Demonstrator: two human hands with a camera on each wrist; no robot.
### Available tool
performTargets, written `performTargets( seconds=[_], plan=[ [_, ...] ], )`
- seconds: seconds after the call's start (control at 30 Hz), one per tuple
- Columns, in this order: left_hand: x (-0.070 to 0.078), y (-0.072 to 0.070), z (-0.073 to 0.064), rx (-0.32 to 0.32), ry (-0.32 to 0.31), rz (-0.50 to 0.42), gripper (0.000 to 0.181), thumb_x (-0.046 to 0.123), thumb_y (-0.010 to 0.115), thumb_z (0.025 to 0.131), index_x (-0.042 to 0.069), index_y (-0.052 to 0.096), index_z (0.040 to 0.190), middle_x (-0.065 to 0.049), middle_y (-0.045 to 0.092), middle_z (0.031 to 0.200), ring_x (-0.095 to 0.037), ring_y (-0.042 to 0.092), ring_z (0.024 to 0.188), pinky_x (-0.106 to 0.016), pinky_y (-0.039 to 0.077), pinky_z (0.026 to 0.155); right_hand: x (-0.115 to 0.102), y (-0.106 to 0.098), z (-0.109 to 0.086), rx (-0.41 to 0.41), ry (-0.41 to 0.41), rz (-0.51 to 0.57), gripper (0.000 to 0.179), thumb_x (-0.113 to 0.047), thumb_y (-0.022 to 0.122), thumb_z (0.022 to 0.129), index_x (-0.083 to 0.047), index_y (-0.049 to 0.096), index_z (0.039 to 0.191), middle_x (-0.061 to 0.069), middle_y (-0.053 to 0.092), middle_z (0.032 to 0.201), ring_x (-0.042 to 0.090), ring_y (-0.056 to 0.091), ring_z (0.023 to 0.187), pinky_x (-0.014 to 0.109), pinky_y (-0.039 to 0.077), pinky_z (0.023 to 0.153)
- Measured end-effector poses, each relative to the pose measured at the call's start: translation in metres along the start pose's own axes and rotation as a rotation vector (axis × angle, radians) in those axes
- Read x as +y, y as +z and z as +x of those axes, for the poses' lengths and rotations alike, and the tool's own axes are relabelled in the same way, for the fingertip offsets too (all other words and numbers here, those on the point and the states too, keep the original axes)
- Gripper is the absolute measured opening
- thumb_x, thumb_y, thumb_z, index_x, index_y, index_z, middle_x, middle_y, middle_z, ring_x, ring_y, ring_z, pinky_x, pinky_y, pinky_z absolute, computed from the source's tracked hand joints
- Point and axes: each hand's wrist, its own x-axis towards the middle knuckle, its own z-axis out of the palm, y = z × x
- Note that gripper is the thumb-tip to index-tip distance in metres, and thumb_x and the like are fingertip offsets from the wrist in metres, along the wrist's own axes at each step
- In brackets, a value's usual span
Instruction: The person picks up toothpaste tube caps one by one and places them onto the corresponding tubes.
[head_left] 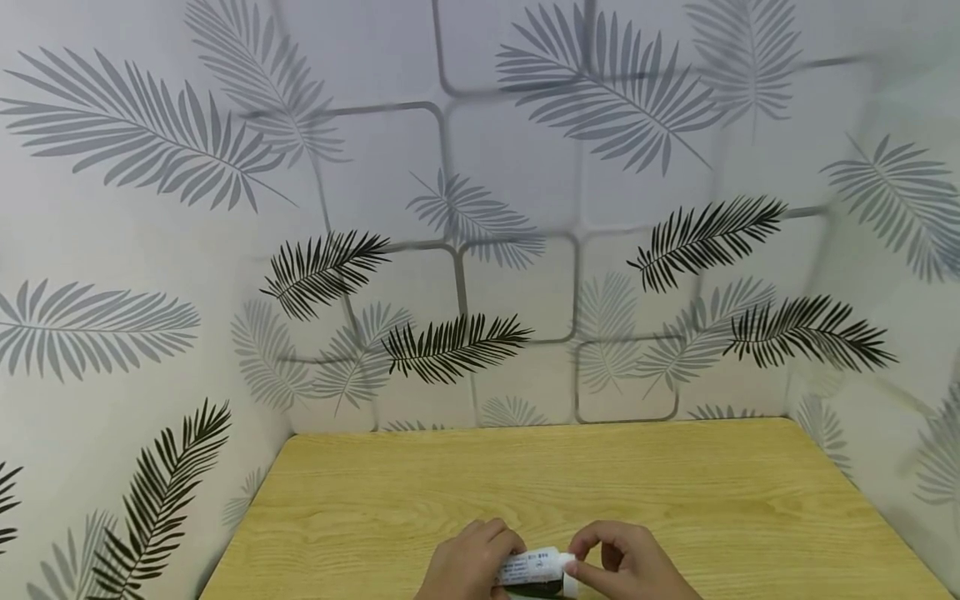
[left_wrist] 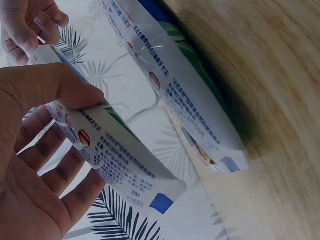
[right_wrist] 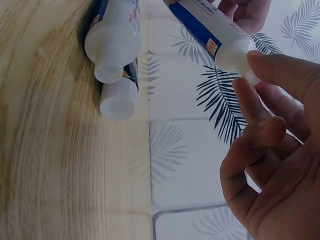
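Note:
My left hand (head_left: 467,565) grips a white toothpaste tube (head_left: 528,568) with small blue print, its thumb on top and its fingers underneath. In the left wrist view, a blue mark and a green stripe show on this tube (left_wrist: 117,145). The thumb and forefinger of my right hand (head_left: 632,565) pinch the tube's narrow white end (right_wrist: 239,59). Whether they hold a cap or the nozzle is hidden by the fingers. Close by lie a second toothpaste tube (left_wrist: 187,100) and another tube with a white cap (right_wrist: 119,102), mostly covered by it.
Both hands are at the near edge of a yellow wood-grain table (head_left: 525,467). A pale wall covering (head_left: 517,292) with grey and black leaf prints stands behind the table and at its sides.

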Motion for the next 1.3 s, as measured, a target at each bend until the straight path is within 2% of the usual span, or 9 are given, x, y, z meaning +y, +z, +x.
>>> performTargets(
  seconds=[0.27,0.43,0.57,0.77,0.93,1.1,1.2,1.3],
  plan=[
    [-0.003,0.001,-0.001,-0.004,-0.020,-0.016,0.051,0.009,0.095,0.065,0.022,0.074,0.109,0.013,0.068,0.103,-0.001,0.059,0.086,-0.014,0.046,0.061,0.003,0.005,-0.001,0.029,-0.068,-0.016,0.010,-0.021,0.077,0.099,-0.014,0.073,0.106,-0.001,0.070,0.093,-0.006,0.044,0.056,0.022,0.044,0.048],
    [-0.007,-0.001,0.000,-0.050,-0.079,-0.065,0.049,0.005,0.091,0.067,0.024,0.075,0.110,0.012,0.068,0.104,-0.001,0.057,0.084,-0.018,0.044,0.060,0.000,0.002,-0.002,0.048,-0.047,-0.043,0.012,-0.024,0.076,0.100,-0.016,0.074,0.109,0.003,0.072,0.099,0.000,0.052,0.061,0.025,0.051,0.056],
    [-0.013,-0.003,0.001,-0.090,-0.123,-0.102,0.048,0.004,0.088,0.072,0.026,0.075,0.112,0.013,0.067,0.105,0.000,0.055,0.083,-0.020,0.044,0.058,0.001,-0.001,-0.002,0.037,-0.013,-0.043,0.013,-0.025,0.073,0.102,-0.015,0.074,0.110,0.001,0.072,0.101,0.003,0.055,0.064,0.027,0.052,0.059],
    [-0.022,-0.003,0.004,-0.092,-0.141,-0.172,0.048,-0.003,0.083,0.075,0.025,0.077,0.113,0.013,0.068,0.105,0.002,0.053,0.082,-0.020,0.045,0.062,0.004,-0.001,-0.004,0.037,-0.020,-0.041,0.012,-0.019,0.072,0.102,-0.010,0.074,0.110,-0.003,0.071,0.099,0.001,0.054,0.065,0.026,0.053,0.059],
    [-0.030,0.003,0.006,-0.052,-0.118,-0.187,0.049,-0.007,0.077,0.072,0.024,0.078,0.110,0.012,0.069,0.106,0.001,0.055,0.085,-0.018,0.045,0.065,0.005,0.000,-0.004,0.034,-0.042,-0.033,0.012,-0.017,0.071,0.102,-0.008,0.074,0.111,-0.001,0.071,0.099,0.002,0.054,0.065,0.026,0.052,0.059],
    [-0.038,0.007,0.006,0.005,-0.047,-0.183,0.050,-0.010,0.072,0.069,0.021,0.079,0.108,0.010,0.071,0.103,-0.001,0.056,0.083,-0.019,0.045,0.068,0.004,0.000,-0.004,0.023,-0.034,-0.029,0.012,-0.019,0.071,0.103,-0.010,0.074,0.110,0.000,0.072,0.100,0.002,0.055,0.066,0.026,0.052,0.060],
    [-0.042,0.008,0.007,0.013,-0.022,-0.211,0.051,-0.014,0.068,0.070,0.018,0.079,0.109,0.006,0.072,0.101,-0.003,0.057,0.081,-0.019,0.046,0.068,0.004,0.000,-0.003,0.021,-0.045,-0.034,0.009,-0.020,0.071,0.103,-0.014,0.074,0.110,0.000,0.072,0.100,0.001,0.055,0.066,0.026,0.053,0.060],
    [-0.043,0.006,0.009,0.008,-0.015,-0.256,0.050,-0.018,0.064,0.074,0.014,0.078,0.110,0.003,0.072,0.101,-0.008,0.063,0.084,-0.020,0.051,0.072,0.003,-0.001,-0.002,0.021,-0.069,-0.043,0.006,-0.018,0.071,0.103,-0.016,0.073,0.108,0.000,0.072,0.099,0.001,0.055,0.067,0.026,0.053,0.059]
  ],
)
